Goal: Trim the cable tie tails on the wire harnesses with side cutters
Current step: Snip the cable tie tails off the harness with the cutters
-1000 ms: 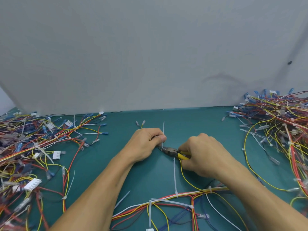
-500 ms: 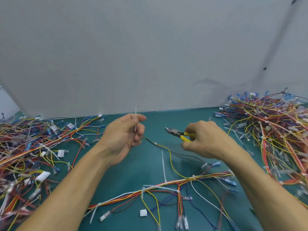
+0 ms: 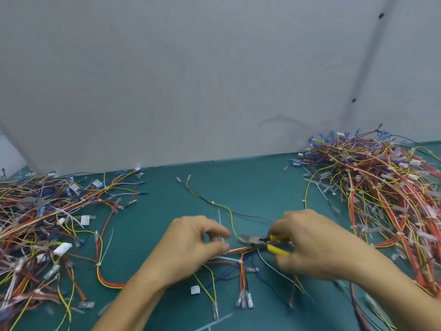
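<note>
Bench is a proper mess: green mat (image 3: 250, 187) against a plain grey wall (image 3: 191, 80), with 2 big tangles of red, yellow and blue wires. The left pile (image 3: 47, 211) is dotted with white plugs, and the right pile (image 3: 381, 182) is heaped higher and spills toward the right forearm. The harness (image 3: 242, 266) sits on the mat in the middle, between the 2 piles and right under both hands. Its wires fan out toward the near edge and end in clear-sleeved terminals (image 3: 244, 301), with a small white connector (image 3: 195, 289) just left of them. A thin yellow wire (image 3: 230, 212) snakes from it up toward the wall. A loose tie (image 3: 214, 321) lies flat by the bottom edge. Both hands cover most of the bundle's trunk, so the tie heads there are hard to see, and the whole middle is motion-blurred. The left hand (image 3: 191, 247) comes in from the lower left, knuckles up, thumb and forefinger curled in and pinching the foot of the white tail (image 3: 219, 218), which sticks up past the fingers. The right hand (image 3: 315, 242) comes in from the lower right, wrapped round the yellow handles of the cutters (image 3: 256, 242). The jaws point left, low over the bundle, just beside the left thumb and near the tail's base.
</note>
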Demonstrator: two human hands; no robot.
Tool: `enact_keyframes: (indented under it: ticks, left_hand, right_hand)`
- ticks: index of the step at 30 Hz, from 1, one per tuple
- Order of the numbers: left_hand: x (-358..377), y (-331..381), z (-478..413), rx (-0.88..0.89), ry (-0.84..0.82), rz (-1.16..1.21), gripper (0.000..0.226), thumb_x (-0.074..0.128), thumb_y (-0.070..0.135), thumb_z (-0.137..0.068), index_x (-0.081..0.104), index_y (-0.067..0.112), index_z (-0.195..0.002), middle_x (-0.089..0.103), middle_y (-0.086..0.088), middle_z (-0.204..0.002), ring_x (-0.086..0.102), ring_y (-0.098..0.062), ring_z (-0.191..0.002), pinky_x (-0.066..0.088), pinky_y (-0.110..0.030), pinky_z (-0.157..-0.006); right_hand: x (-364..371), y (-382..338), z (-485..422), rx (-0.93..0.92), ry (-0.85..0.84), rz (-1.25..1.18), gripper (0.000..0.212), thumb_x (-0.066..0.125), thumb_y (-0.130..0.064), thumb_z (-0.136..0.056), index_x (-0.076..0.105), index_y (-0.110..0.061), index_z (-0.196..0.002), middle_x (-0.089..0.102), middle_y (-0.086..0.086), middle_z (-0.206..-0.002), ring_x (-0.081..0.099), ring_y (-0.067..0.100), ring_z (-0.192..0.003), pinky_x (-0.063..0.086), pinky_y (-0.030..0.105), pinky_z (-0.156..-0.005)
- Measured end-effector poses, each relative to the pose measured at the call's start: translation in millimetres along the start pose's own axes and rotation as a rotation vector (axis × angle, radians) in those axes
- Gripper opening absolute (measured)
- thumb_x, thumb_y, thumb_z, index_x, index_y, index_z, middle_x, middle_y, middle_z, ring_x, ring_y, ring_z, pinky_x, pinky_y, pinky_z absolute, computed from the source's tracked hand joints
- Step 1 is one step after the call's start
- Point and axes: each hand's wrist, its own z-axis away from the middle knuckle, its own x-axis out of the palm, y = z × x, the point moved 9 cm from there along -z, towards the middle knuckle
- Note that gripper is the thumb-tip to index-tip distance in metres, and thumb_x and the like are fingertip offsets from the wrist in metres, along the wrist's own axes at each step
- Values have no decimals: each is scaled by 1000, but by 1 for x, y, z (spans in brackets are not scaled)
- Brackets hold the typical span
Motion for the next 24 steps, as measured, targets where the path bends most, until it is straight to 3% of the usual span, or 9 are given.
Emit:
enact_keyframes:
  ticks: [2,4,9,14,17,21,24]
  left_hand:
    - [11,-2,7,53,-75,-220,16,80,31,-73,75,35,-88,65,21,-81,59,5,-78,46,-18,-76]
    - [21,-5,10,47,-141,-311,25,76,38,-73,69,39,-97,63,22,-89,58,3,-87,49,-27,-81]
    - [22,-3,7,96,-119,-519,22,61,43,-83,63,39,-105,62,13,-95,57,-8,-93,49,-31,-77]
    - [14,-3,5,64,-77,-559,18,58,43,-82,66,37,-97,62,13,-89,58,-9,-90,49,-29,-72]
    - [10,-6,4,38,-84,-456,12,62,39,-82,69,32,-89,64,14,-82,58,-5,-83,50,-29,-74]
    - [20,6,4,109,-88,-148,2,75,31,-79,74,32,-78,64,17,-75,54,4,-67,36,-11,-60]
    - [25,10,2,138,-59,-32,9,78,21,-77,77,30,-79,64,17,-74,52,3,-62,32,-9,-59]
  right_hand:
    - [4,-6,11,-29,-32,52,23,52,-45,-76,52,-24,-85,50,-7,-90,52,19,-87,47,34,-72]
    - [7,-13,18,-51,-36,112,23,50,-44,-78,53,-24,-90,48,-8,-94,54,19,-90,44,32,-69]
    - [9,-33,23,-66,18,260,24,43,-37,-86,54,-22,-101,45,-1,-101,52,25,-100,28,31,-67]
    - [14,-34,21,-14,57,288,23,43,-34,-86,52,-19,-101,47,0,-105,50,25,-103,27,30,-70]
    - [22,-31,21,24,48,281,22,43,-34,-87,50,-18,-101,47,0,-106,50,23,-103,27,29,-72]
    - [28,-28,25,64,29,222,14,43,-37,-89,45,-24,-93,41,0,-98,52,26,-103,27,31,-66]
    - [30,-25,30,90,37,204,19,40,-43,-90,36,-25,-89,39,0,-98,53,25,-106,23,33,-59]
